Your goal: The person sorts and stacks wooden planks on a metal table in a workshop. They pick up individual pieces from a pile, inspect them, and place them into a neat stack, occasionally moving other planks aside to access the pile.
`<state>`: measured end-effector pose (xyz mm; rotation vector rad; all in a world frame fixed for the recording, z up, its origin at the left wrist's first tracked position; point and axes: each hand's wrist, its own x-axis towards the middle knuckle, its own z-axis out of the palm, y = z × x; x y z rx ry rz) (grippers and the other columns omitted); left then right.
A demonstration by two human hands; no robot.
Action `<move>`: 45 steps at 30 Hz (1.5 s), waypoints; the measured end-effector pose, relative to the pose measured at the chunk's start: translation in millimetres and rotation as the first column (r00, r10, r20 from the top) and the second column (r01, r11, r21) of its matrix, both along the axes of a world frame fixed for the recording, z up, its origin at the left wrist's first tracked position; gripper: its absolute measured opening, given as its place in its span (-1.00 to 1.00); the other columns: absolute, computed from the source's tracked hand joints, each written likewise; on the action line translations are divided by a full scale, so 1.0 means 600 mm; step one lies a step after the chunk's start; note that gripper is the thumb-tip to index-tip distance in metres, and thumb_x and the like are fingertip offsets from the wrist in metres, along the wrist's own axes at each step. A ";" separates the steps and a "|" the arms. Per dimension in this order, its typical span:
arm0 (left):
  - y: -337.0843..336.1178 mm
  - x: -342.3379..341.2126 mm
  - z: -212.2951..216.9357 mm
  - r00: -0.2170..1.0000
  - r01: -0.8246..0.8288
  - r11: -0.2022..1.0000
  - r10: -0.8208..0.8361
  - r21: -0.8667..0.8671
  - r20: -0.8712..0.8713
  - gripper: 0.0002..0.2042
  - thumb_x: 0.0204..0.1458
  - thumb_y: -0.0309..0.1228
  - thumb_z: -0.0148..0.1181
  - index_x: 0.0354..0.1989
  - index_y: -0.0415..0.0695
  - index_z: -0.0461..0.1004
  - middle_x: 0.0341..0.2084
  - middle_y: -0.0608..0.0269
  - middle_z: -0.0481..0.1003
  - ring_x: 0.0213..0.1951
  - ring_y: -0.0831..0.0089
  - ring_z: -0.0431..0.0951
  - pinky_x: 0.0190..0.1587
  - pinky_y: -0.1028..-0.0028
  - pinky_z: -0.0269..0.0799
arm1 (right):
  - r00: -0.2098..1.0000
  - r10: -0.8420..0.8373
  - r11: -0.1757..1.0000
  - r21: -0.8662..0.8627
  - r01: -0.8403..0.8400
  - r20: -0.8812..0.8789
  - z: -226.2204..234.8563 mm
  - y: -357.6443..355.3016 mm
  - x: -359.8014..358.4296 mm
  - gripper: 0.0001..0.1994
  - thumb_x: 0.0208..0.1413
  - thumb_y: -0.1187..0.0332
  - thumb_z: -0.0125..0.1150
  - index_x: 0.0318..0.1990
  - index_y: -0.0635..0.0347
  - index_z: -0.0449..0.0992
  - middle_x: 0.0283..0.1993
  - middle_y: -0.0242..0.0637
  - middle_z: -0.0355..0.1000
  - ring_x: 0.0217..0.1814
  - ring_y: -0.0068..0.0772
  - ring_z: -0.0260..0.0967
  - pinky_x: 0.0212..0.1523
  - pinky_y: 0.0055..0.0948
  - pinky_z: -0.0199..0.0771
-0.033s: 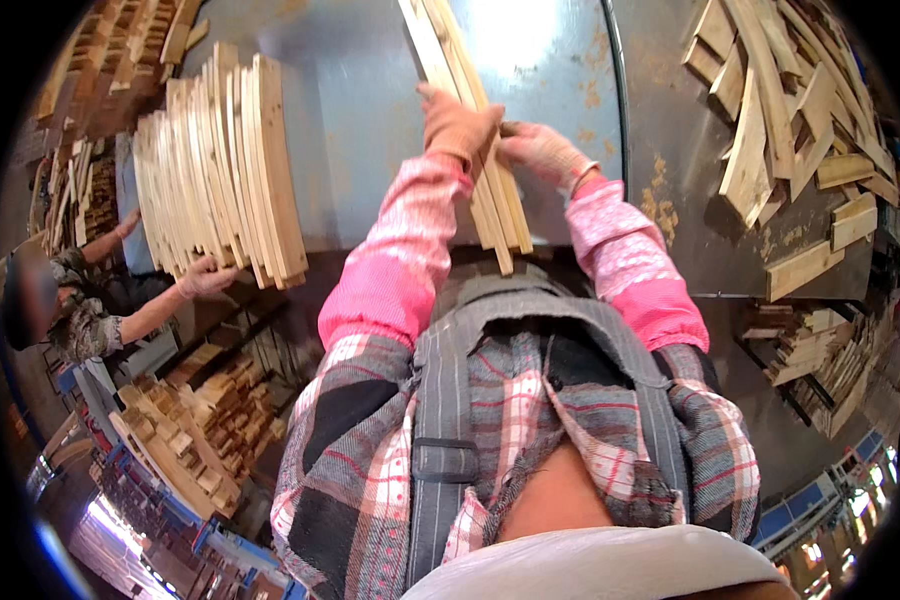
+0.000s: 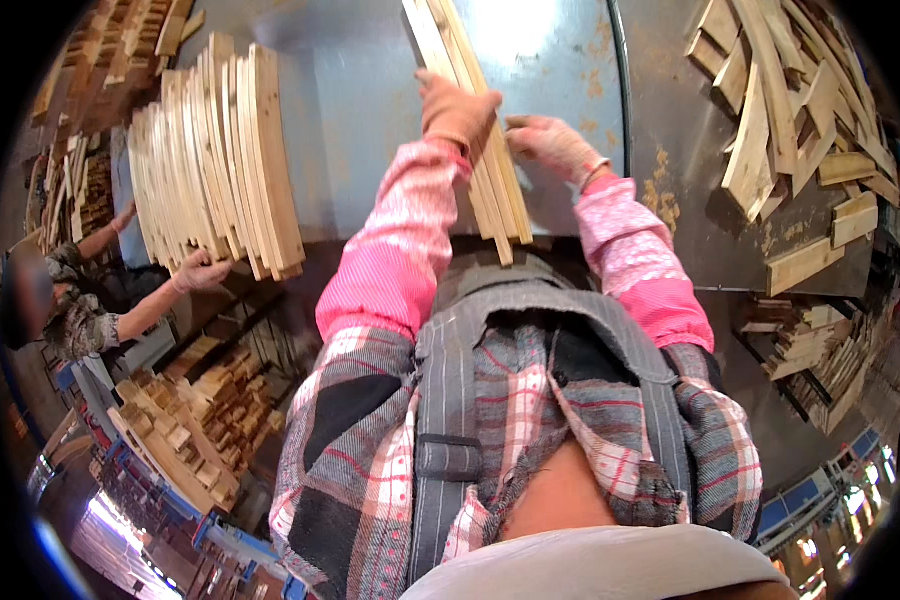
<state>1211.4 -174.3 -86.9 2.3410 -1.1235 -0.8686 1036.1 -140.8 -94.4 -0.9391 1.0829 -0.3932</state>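
A few long, narrow wooden strips (image 2: 490,195) lie side by side on a grey metal table (image 2: 355,120), their near ends close to my body. My left hand (image 2: 458,112), in a pinkish work glove, is wrapped over the strips from the left and grips them. Just to the right of the strips is my gloved right hand (image 2: 552,148), its fingers loosely bent and apart, with nothing visible in them. The fingertips point toward the strips' right edge with a small gap between.
To the left stands a row of upright-edged strips (image 2: 210,160), with a co-worker's gloved hand (image 2: 200,272) at its near end. Loose boards (image 2: 760,140) lie piled at the right, beyond a dark seam (image 2: 622,110) in the table. More stacked wood (image 2: 210,400) sits lower left.
My right hand has drawn slightly right, off the strips' edge where its fingertips were. My left hand keeps its hold. The view has shifted a little.
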 end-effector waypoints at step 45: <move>0.025 0.309 0.029 0.728 0.380 0.925 -0.284 -0.023 0.625 -0.46 0.06 -0.29 0.38 0.21 -0.25 0.47 0.18 -0.18 0.45 0.16 -0.07 0.49 0.24 0.18 0.41 | 0.024 -0.312 0.943 -0.307 0.127 -0.950 0.147 -0.132 -0.688 -0.22 -0.21 0.21 0.47 0.27 0.26 0.41 0.16 0.09 0.51 0.22 0.04 0.50 0.22 -0.21 0.51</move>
